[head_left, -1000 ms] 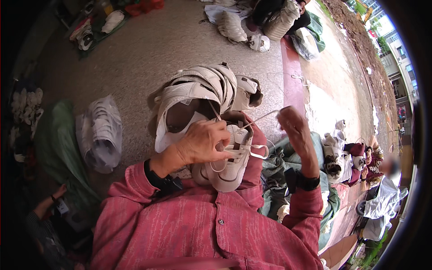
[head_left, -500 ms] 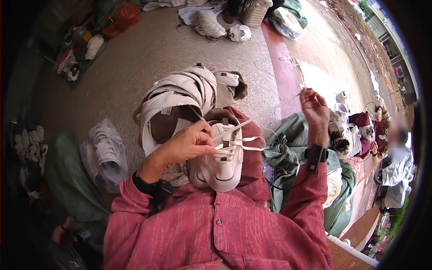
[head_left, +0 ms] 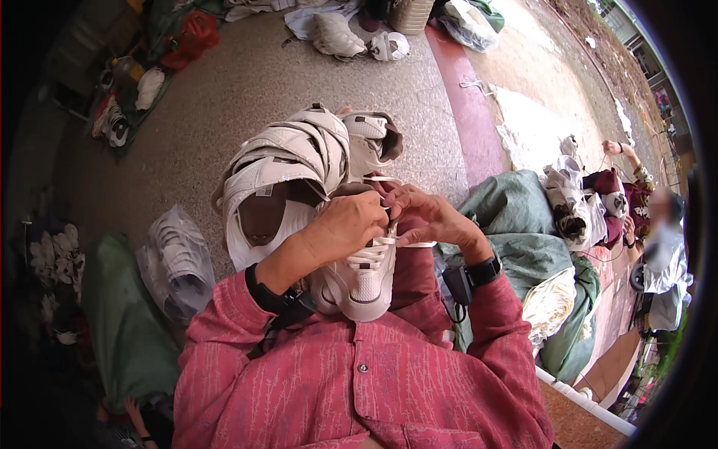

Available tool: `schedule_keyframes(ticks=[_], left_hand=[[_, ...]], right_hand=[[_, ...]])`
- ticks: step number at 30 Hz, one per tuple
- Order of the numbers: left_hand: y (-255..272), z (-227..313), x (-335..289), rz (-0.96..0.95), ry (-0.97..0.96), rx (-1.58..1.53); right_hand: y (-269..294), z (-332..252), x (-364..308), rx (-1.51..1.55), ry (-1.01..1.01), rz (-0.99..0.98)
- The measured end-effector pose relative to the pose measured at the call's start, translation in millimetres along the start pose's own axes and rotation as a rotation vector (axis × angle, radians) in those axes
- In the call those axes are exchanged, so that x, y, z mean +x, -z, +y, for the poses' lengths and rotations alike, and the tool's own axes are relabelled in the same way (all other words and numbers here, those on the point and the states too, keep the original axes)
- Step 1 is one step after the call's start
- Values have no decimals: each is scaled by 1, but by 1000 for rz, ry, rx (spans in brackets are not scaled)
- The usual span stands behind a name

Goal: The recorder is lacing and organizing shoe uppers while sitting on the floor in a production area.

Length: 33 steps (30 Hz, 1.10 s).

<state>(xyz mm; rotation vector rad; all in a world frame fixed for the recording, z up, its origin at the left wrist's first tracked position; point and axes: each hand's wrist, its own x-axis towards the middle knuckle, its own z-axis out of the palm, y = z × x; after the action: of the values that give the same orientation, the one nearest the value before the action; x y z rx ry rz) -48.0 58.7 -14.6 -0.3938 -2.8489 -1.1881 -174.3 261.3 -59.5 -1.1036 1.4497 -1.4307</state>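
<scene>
A white sneaker rests in my lap, toe toward me, with white laces across its top. My left hand grips the shoe's upper near the tongue. My right hand is closed on the lace at the shoe's far end, fingers touching my left hand. Both wrists wear dark bands. Just beyond the shoe, a pile of white sneakers lies stacked on the stone floor.
A clear bag of white shoes lies at my left, beside green cloth. Green sacks sit at my right. Another person sits at the far right with more shoes. More shoes and bags lie farther off.
My right hand, earlier held out to the right pulling a lace taut, has come back in to the shoe beside my left hand. The view has tilted slightly.
</scene>
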Motion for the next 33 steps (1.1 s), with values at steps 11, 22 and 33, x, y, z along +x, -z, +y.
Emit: schedule_keyframes(ticks=[11,22,33], left_hand=[[-6,5,7,-49,-32,43],[39,6,7,-106,-105,585],[154,23,-5,397,115,685]], right_hand=[[-3,26,6,264,15,-13],[0,1,8,-114,58,-59],[-13,-6,-9,165,-131,155]])
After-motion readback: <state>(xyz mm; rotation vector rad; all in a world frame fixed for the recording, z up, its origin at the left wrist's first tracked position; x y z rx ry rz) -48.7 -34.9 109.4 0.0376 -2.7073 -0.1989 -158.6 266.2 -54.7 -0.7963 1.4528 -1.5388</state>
